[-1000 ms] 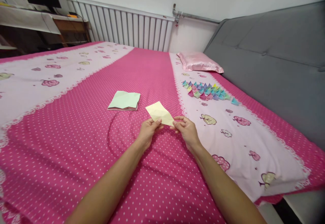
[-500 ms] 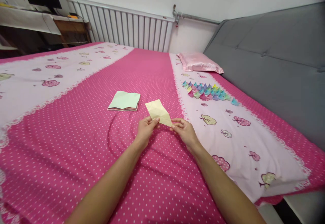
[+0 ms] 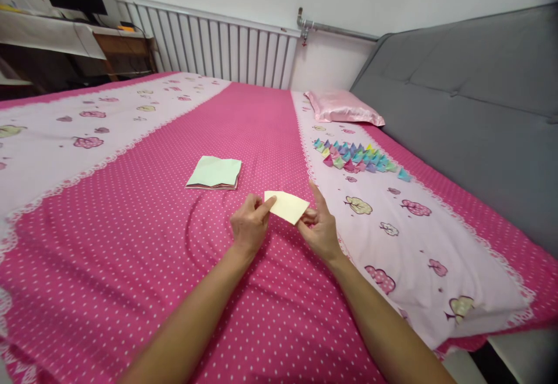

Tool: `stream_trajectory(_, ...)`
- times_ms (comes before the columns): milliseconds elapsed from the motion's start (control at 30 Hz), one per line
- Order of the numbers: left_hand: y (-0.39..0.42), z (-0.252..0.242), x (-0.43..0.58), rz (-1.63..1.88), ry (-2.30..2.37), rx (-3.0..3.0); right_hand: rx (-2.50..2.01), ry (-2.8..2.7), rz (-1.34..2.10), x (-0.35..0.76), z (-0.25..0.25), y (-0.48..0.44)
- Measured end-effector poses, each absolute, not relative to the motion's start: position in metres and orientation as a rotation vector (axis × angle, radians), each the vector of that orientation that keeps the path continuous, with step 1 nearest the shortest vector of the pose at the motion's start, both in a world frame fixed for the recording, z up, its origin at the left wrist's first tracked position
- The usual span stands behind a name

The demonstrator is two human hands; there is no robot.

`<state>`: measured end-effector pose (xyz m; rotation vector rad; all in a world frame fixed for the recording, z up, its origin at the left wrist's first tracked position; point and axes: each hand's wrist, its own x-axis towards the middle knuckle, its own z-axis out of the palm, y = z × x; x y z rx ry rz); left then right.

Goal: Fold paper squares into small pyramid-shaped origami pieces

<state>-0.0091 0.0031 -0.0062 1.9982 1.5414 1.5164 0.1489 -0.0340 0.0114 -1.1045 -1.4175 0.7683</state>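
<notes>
A pale yellow sheet of paper (image 3: 288, 205) is held just above the pink dotted bedspread (image 3: 131, 244), folded over into a smaller shape. My left hand (image 3: 248, 227) pinches its left edge with thumb and forefinger. My right hand (image 3: 318, 227) grips its right corner, forefinger raised. Farther back and to the left lies a small stack of paper squares (image 3: 213, 173) with a mint-green sheet on top.
Several small folded paper pieces (image 3: 355, 156) in many colours lie in rows on the pale strip to the right. A pink satin pillow (image 3: 342, 107) lies beyond them. A grey padded headboard (image 3: 471, 105) runs along the right side, a radiator (image 3: 209, 44) along the far wall.
The yellow sheet has been folded over toward me and now looks shorter and flatter. Both hands shifted slightly along its edges; the right forefinger has lifted.
</notes>
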Motion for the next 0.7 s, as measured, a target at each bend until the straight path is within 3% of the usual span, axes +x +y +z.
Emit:
stream_trajectory(467, 0.001, 0.002, 0.002, 1.333, 0.985, 1.276, -1.098, -1.423, 0.755, 0.157, 0.003, -0.024)
stream_trajectory(700, 0.005, 0.006, 0.0, 1.314, 0.935, 1.01, -1.126, -1.42, 0.797, 0.157, 0.003, -0.022)
